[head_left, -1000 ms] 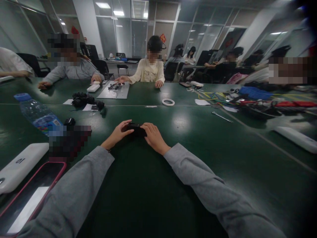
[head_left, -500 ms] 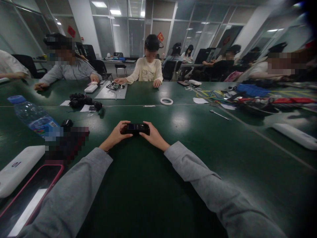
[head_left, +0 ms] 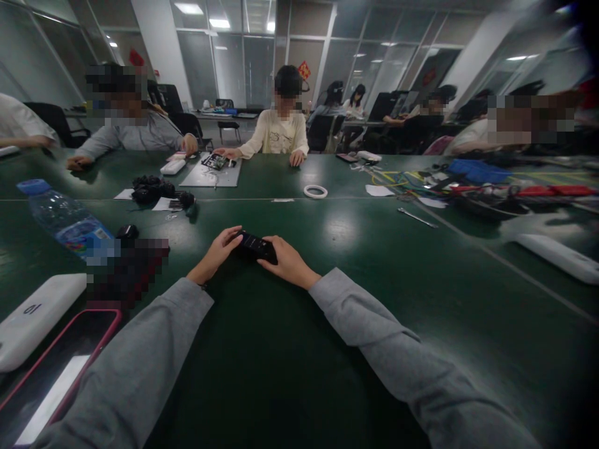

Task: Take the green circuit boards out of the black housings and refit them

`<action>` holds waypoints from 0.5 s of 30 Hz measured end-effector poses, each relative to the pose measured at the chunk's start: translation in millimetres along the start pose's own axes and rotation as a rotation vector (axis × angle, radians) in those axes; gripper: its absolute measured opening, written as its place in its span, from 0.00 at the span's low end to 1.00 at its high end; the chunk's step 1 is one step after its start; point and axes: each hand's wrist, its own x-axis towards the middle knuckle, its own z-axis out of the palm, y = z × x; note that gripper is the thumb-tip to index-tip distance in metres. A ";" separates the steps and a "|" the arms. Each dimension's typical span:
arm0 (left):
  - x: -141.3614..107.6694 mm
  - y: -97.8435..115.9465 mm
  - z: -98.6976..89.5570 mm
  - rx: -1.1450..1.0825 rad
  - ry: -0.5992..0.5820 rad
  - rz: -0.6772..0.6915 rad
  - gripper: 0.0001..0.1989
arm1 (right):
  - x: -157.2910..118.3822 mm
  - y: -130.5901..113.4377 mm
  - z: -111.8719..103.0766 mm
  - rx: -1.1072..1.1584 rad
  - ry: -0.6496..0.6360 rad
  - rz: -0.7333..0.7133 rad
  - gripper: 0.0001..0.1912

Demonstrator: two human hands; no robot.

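Observation:
A small black device (head_left: 256, 246) with a dark screen is held between my two hands, tilted so that its right end lies nearer to me. My left hand (head_left: 221, 252) grips its left end, thumb on the top face. On the right end, the fingers and thumb of my right hand (head_left: 285, 260) are closed around the edge. The device is at or just above the green table (head_left: 290, 386); which of the two I cannot tell. Beyond it lies a white ring-shaped roll (head_left: 315, 191).
At the left are a water bottle (head_left: 70, 218), a white power bank (head_left: 40, 318) and a red-edged phone (head_left: 56, 368). A wrench (head_left: 418, 217), cables and a blue tray (head_left: 477, 170) lie at the right. Across the table sits a person (head_left: 281, 131) by a white board (head_left: 210, 179).
The device has turned from level to slanted, its right end dropping toward me. My right hand has shifted slightly nearer, and my left thumb has moved up onto the device's top.

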 end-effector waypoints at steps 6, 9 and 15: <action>-3.2 5.2 2.5 0.116 0.007 0.003 0.24 | 0.0 0.1 -0.1 -0.006 0.000 0.002 0.26; -2.9 4.8 2.0 0.117 0.001 0.008 0.23 | -0.7 0.8 0.7 -0.010 0.000 0.001 0.27; -1.6 2.2 1.4 0.123 -0.001 0.040 0.24 | -0.8 3.1 1.5 -0.063 0.006 0.011 0.28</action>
